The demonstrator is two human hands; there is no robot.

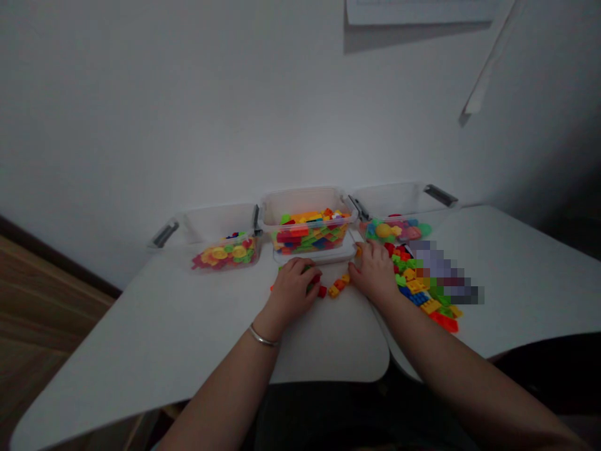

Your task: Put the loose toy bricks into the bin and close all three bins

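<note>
Here we go at the white worktop (154, 326), with three clear plastic bins lined up just beyond the fingers! The middle bin (305, 207) is packed with building bricks, the left bin (216, 222) holds red, yellow and green pieces, and the right bin (399, 203) has colourful pieces too. Just right of the right hand (373, 272), a loose heap of bricks (417, 285) spreads across the worktop, partly hidden by a blurred patch. The left hand (291, 291) is curled down over a few bricks, its fingers (305, 269) bent, but is anything gripped? Cannot tell! The right hand's fingers (364, 257) are bent too, touching an orange piece (359, 250), grip unclear. Between the hands sit a red brick (322, 291) and a yellow brick (333, 291).
</note>
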